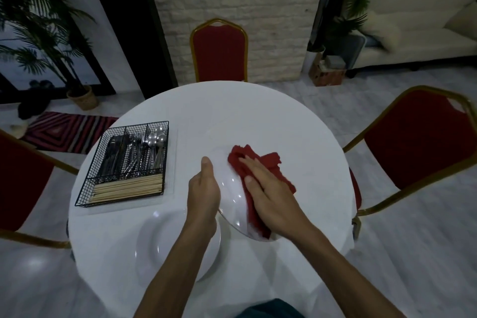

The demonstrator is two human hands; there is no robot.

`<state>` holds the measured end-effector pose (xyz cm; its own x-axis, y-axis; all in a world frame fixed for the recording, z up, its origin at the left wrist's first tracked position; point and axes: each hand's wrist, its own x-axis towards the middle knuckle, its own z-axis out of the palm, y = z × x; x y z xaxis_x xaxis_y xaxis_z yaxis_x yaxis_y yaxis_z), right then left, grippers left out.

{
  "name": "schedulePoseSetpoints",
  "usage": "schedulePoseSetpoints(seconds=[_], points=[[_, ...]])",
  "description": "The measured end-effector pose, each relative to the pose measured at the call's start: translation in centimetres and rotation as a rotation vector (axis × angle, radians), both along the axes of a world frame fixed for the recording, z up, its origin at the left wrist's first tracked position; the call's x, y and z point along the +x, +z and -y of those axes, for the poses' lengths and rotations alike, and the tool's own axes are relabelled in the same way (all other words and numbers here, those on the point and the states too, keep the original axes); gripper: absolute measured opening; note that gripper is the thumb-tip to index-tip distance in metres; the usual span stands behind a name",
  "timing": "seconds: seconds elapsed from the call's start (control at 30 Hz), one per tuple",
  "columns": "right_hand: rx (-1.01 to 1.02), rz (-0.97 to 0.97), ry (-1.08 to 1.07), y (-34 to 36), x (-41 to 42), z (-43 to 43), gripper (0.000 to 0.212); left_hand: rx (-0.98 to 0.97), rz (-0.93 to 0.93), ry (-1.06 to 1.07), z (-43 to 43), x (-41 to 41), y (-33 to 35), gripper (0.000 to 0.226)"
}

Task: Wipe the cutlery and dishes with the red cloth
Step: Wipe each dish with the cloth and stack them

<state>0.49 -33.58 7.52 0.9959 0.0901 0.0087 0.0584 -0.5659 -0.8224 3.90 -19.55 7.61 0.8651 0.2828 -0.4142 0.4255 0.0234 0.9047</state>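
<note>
Working over the round white table (232,111) right now, with a white plate (233,196) lifted off it and tilted, near edge low, far edge up. Gripping that plate by its left rim with the left hand (204,196), thumb laid up along the edge, the other fingers curled out of sight behind it. Pressing the red cloth (265,162) against the plate's face with the right hand (271,196), fingers straight and close together, palm down on the fabric, no pinch at all. Bunched and crumpled beyond the fingertips, then trailing under the palm down to the plate's near edge. Below the left forearm, on the near left of the table, a stack of white plates (160,242), glossy and lying flat. Further left, a black wire basket (84,188) on the tabletop, split into compartments: dark-handled cutlery (113,155) in the left slot, forks (135,150) in the middle, spoons (156,138) in the right slot with bowls toward the far side, and pale chopsticks (129,187) lying crosswise in the long near section. Well apart from both hands, all of it. Around the table, red seats in gold frames: the far chair (219,51), the right chair (413,142), the left chair (20,183).
</note>
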Motion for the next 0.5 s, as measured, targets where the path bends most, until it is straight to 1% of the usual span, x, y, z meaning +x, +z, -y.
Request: schedulePoseSetpoints(seconds=[0.07, 0.1, 0.17, 0.2, 0.27, 0.33, 0.4, 0.43, 0.5], points=[[0.066, -0.073, -0.066, -0.2, 1.2, 0.9, 0.044, 0.017, 0.015, -0.009, -0.2, 0.1, 0.2, 0.05], [0.079, -0.106, -0.08, -0.6, 1.3, 1.3, 0.043, -0.005, 0.01, 0.011, -0.5, 0.2, 0.4, 0.049], [0.092, -0.131, -0.073, -1.1, 0.8, 1.9, 0.042, -0.13, -0.006, 0.093, -1.7, 0.6, 0.8, 0.051], [0.099, -0.118, -0.065, -1.1, 0.1, 2.0, 0.041, -0.205, -0.017, 0.134, -2.3, 0.7, 1.0, 0.048], [0.095, -0.026, -0.044, -0.9, -1.6, 1.4, 0.039, -0.318, -0.038, 0.209, -3.2, 0.9, 1.1, 0.037], [0.017, 0.107, 0.015, -0.7, -2.9, -0.1, 0.038, -0.36, -0.053, 0.257, -3.4, 1.2, 1.1, 0.037], [-0.136, 0.243, 0.125, -0.8, -3.4, -2.4, 0.042, -0.331, -0.036, 0.228, -3.0, 1.4, 1.2, 0.048], [-0.18, 0.298, 0.159, -1.0, -3.2, -3.4, 0.045, -0.276, -0.018, 0.158, -2.6, 1.4, 1.3, 0.054], [-0.141, 0.331, 0.137, -0.6, -2.0, -4.4, 0.044, -0.113, 0.019, 0.005, -1.9, 1.0, 1.7, 0.057]])
